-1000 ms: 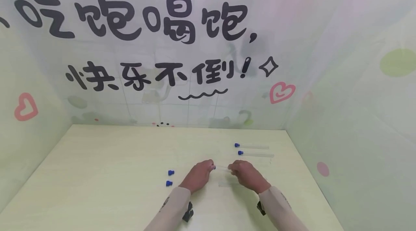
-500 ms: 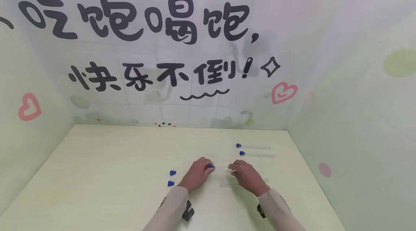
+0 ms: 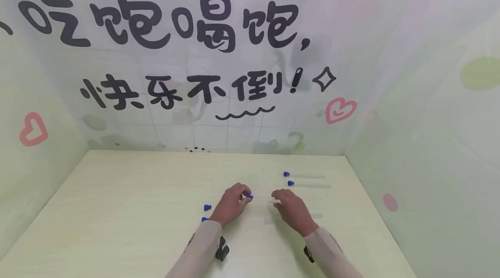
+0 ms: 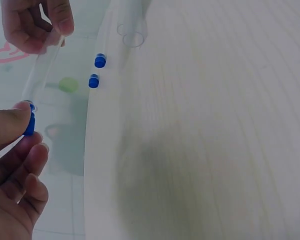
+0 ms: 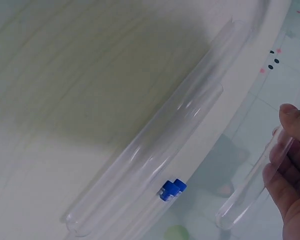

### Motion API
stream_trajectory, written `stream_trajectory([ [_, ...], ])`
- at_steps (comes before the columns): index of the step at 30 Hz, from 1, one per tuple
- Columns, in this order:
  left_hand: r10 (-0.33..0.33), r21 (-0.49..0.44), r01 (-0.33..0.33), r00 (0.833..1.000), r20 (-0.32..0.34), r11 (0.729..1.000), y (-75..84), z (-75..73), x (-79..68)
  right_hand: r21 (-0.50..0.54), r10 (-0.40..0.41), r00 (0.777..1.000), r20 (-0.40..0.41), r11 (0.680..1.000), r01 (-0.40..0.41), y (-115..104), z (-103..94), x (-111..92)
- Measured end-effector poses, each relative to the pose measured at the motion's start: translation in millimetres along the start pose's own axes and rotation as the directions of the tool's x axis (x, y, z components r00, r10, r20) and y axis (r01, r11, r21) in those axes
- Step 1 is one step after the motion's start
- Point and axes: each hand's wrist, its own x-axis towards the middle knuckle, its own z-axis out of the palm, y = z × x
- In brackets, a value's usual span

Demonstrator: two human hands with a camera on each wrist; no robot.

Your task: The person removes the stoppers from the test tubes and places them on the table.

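Thumb and fingers of my left hand (image 3: 229, 205) pinch a blue stopper (image 4: 29, 123) at the mouth of a clear test tube (image 5: 247, 197). Farther along, the same tube is held by my right hand (image 3: 293, 209), its thumb on one side and fingers on the other. The tube lies level between both hands, lifted over the table, and its rounded end sticks out past the right hand in the right wrist view. Two loose blue stoppers lie left of my left hand: one stopper (image 3: 207, 207) shows whole, the nearer stopper (image 3: 204, 219) is partly covered by the wrist.
Two stoppered tubes lie at the back right, a far tube (image 3: 308, 176) and a nearer tube (image 3: 312, 185). Below my right hand, open clear tubes (image 5: 155, 135) lie side by side on the pale wooden table (image 3: 136, 208). A printed cloth wall (image 3: 164, 134) stands behind.
Both hands have moved slightly away from me, the left also a little to the left, with the tube still between them. The left wrist now covers part of the nearer loose stopper.
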Motion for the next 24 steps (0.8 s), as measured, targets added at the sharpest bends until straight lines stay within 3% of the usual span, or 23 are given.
stream_trajectory([
  [5,0.001,0.026,0.001,0.997,-0.079,1.0,-6.4,-8.1,0.5,0.021,0.038,0.999,0.01,0.999,-0.038,5.0,0.5,0.4],
  [11,-0.054,0.076,0.065,0.988,-0.145,0.995,-18.8,-19.6,2.8,0.009,0.084,0.996,0.018,0.996,-0.084,17.1,1.5,-1.3],
  [17,-0.106,0.087,0.122,0.981,-0.165,0.989,-33.5,-30.4,0.7,-0.011,0.105,0.994,0.03,0.994,-0.104,26.7,1.2,-3.6],
  [24,-0.247,0.101,0.261,0.96,-0.132,0.96,-51.0,-40.3,-3.8,-0.003,0.174,0.982,0.075,0.985,-0.174,39.0,0.1,-9.4],
])
